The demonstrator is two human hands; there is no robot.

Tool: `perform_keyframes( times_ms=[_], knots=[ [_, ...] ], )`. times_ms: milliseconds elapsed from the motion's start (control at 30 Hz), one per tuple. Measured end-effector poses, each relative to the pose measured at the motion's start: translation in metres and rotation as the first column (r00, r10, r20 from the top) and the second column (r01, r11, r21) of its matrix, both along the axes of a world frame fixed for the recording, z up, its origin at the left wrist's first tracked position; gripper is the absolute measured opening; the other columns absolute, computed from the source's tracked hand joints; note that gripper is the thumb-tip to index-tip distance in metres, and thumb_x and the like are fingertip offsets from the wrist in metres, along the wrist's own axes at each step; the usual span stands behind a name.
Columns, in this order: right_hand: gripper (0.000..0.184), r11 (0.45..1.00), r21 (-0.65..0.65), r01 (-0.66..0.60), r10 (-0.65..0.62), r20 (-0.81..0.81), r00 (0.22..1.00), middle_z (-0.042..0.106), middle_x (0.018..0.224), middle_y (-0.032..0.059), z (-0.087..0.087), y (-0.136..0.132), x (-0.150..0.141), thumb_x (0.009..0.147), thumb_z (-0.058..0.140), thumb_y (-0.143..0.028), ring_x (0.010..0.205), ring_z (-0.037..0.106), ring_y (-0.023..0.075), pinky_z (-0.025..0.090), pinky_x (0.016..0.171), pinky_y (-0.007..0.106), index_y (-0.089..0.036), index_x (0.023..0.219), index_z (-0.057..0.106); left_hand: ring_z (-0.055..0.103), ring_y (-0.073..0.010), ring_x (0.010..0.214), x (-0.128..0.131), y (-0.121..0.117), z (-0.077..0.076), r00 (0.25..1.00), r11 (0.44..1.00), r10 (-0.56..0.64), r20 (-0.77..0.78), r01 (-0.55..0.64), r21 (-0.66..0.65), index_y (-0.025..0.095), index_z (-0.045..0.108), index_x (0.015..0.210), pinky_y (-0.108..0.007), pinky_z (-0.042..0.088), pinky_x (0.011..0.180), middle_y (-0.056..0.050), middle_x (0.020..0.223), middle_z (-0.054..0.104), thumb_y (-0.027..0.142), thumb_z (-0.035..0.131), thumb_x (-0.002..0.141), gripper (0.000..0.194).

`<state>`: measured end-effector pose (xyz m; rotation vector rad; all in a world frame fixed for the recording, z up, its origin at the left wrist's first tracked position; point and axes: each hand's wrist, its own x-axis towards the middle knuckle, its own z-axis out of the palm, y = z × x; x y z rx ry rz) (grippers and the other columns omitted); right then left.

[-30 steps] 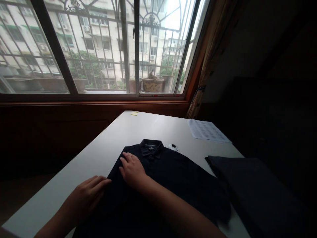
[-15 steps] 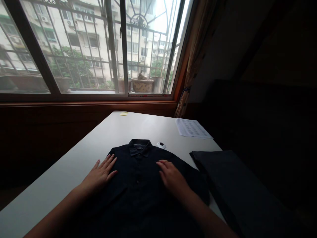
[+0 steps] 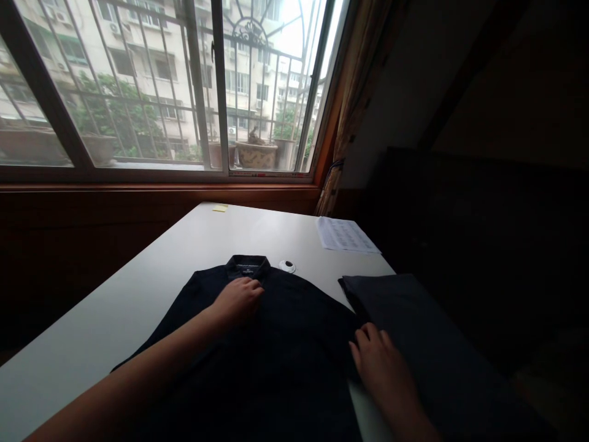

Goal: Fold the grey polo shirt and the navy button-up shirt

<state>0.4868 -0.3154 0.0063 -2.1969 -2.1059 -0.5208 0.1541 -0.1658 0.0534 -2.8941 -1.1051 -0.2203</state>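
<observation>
A dark button-up shirt lies spread front up on the white table, its collar pointing to the far side. Just below that collar is my left hand, over the shirt's front with the fingers curled downward. Its fingertips are hidden, so I cannot see what they hold, if anything. My right hand is at the sleeve on the right, with bent fingers closed on the dark cloth.
Right of the shirt lies a folded dark cloth. A small white object with a black centre sits beside the collar. Farther back are printed sheets and a yellow sticky note. A window stands behind the table.
My left hand has moved right, from the shirt's left shoulder area to below the collar, and its fingers have curled. My right hand has moved right and nearer, from the chest to the sleeve.
</observation>
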Motion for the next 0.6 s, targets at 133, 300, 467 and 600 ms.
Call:
perform_keyframes(
  times_ms=[133,300,467,600],
  knots=[
    [0.02,0.995,0.1,-0.024,0.03,-0.066,0.997,0.062,0.106,0.0141,-0.016,-0.015,0.003,0.098,0.045,-0.028,0.086,0.063,0.0256,0.053,0.073,0.039,-0.02,0.095,0.063,0.059,-0.0252,0.112,0.076,0.015,-0.017,0.995,0.996,-0.09,0.031,0.09,-0.004,0.022,0.064,0.121,-0.036,0.051,0.091,-0.01,0.123,0.065,0.024,0.049,0.098,0.028],
    [0.035,0.964,0.263,-0.04,0.123,-0.308,0.944,0.055,0.12,0.0158,-0.03,-0.029,0.007,0.103,0.035,-0.044,0.099,0.066,0.0275,0.056,0.08,0.04,-0.021,0.122,0.053,0.055,-0.0297,0.116,0.132,0.051,-0.029,0.993,0.994,-0.107,0.048,0.109,-0.027,0.024,0.056,0.133,-0.042,0.051,0.09,-0.013,0.128,0.06,0.026,0.051,0.097,0.036],
    [0.03,0.955,0.295,-0.034,0.171,-0.452,0.875,0.056,0.118,0.0121,-0.039,-0.031,0.006,0.104,0.036,-0.037,0.108,0.063,0.0281,0.054,0.092,0.045,-0.026,0.129,0.049,0.055,-0.0319,0.109,0.152,0.081,-0.035,0.991,0.986,-0.129,0.018,0.13,-0.101,0.024,0.064,0.12,-0.043,0.051,0.082,-0.013,0.118,0.062,0.027,0.061,0.091,0.03],
    [0.033,0.957,0.288,-0.012,0.165,-0.512,0.843,0.05,0.13,0.0112,-0.041,-0.025,0.002,0.101,0.04,-0.029,0.12,0.057,0.0287,0.051,0.099,0.047,-0.028,0.134,0.047,0.055,-0.0287,0.105,0.155,0.097,-0.038,0.986,0.975,-0.163,0.037,0.167,-0.148,0.023,0.069,0.108,-0.038,0.049,0.082,-0.01,0.111,0.064,0.028,0.064,0.088,0.02]
  ],
)
